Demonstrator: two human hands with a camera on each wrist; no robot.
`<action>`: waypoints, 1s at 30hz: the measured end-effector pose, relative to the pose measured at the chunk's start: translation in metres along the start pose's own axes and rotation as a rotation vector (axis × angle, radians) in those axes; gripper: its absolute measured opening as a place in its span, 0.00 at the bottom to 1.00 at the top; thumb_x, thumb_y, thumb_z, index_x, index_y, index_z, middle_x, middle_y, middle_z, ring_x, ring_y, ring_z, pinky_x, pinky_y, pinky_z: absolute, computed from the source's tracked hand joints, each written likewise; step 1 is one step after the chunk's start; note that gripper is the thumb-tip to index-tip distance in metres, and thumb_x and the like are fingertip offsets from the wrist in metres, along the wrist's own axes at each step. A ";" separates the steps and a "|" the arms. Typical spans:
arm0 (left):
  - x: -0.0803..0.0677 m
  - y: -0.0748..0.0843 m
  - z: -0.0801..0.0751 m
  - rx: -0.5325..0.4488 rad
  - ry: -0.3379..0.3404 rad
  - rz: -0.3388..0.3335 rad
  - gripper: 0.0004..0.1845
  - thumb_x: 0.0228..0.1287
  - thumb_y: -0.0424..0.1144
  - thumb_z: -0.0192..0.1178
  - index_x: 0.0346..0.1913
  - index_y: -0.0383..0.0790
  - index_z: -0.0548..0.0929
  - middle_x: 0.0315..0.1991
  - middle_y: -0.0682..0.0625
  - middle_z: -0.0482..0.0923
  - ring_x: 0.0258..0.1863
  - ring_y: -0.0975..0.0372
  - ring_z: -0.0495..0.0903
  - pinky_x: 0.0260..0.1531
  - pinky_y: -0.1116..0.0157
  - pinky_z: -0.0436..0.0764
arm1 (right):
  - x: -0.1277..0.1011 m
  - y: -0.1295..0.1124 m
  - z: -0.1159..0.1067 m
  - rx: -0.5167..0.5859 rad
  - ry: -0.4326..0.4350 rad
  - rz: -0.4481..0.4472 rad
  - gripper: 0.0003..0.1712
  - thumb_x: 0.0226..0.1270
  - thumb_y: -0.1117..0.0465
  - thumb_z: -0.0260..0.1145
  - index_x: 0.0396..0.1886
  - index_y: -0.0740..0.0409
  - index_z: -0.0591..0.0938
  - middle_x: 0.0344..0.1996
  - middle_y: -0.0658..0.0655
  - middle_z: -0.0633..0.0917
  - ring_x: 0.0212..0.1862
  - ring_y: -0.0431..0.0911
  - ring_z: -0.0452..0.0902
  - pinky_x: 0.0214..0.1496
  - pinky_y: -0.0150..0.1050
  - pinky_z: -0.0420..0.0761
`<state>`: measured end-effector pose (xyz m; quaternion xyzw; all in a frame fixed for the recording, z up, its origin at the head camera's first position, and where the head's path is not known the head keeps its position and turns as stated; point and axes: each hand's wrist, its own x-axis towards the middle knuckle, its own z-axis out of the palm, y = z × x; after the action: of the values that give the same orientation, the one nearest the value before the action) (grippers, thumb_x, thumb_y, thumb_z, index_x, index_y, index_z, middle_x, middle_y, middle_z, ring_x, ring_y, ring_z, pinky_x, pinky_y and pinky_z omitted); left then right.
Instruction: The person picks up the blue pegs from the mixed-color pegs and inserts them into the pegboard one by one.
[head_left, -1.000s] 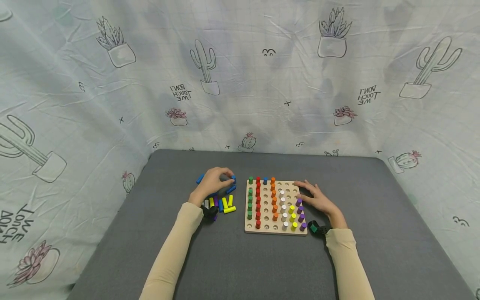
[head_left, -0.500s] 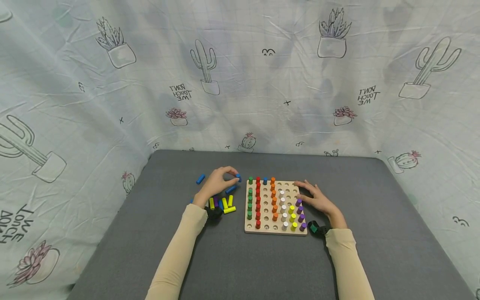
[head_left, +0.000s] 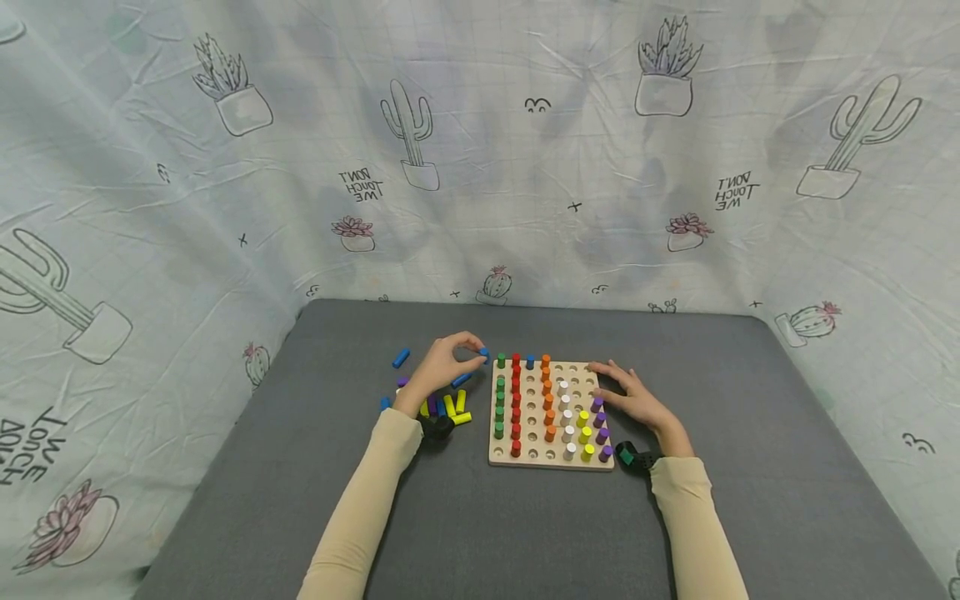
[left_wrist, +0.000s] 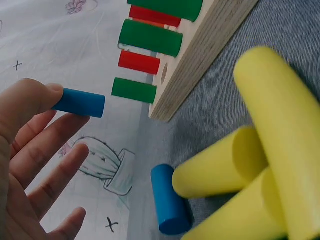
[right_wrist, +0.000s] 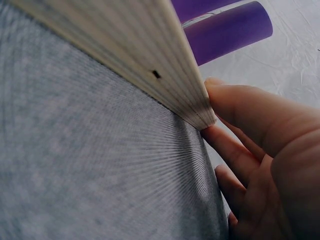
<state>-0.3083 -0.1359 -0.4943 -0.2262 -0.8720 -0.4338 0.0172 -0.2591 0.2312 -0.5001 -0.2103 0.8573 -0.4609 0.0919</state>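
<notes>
My left hand pinches a blue peg between thumb and index finger, its other fingers spread apart. It holds the peg in the air just left of the wooden pegboard, near the far left corner. Columns of green, red, orange, white, yellow and purple pegs stand in the board, and a single blue peg stands in its far row. At the far right corner, my right hand grips the board's edge with thumb and fingers, close to the purple pegs.
Loose yellow pegs, blue pegs and a few purple ones lie on the grey table left of the board, partly hidden under my left wrist. A patterned cloth hangs around the back and sides.
My left hand has moved right with the blue peg, from above the loose pegs to beside the board's far left corner. The right hand stays where it was.
</notes>
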 end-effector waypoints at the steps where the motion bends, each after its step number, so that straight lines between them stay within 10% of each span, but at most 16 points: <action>1: 0.000 0.001 0.001 -0.001 0.000 0.000 0.09 0.61 0.46 0.61 0.42 0.51 0.79 0.42 0.54 0.80 0.48 0.53 0.77 0.53 0.49 0.72 | 0.000 0.000 0.000 -0.002 0.000 -0.001 0.29 0.67 0.65 0.58 0.65 0.68 0.64 0.66 0.72 0.60 0.70 0.68 0.35 0.65 0.64 0.26; 30: 0.012 0.024 0.028 -0.074 0.012 0.037 0.09 0.61 0.46 0.61 0.43 0.51 0.78 0.40 0.57 0.81 0.44 0.63 0.79 0.51 0.51 0.74 | 0.001 -0.001 0.000 -0.002 -0.003 0.002 0.29 0.67 0.65 0.58 0.65 0.68 0.64 0.66 0.72 0.61 0.70 0.69 0.35 0.64 0.66 0.26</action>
<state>-0.3044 -0.0974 -0.4909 -0.2403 -0.8509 -0.4666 0.0224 -0.2601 0.2301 -0.4996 -0.2104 0.8578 -0.4595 0.0935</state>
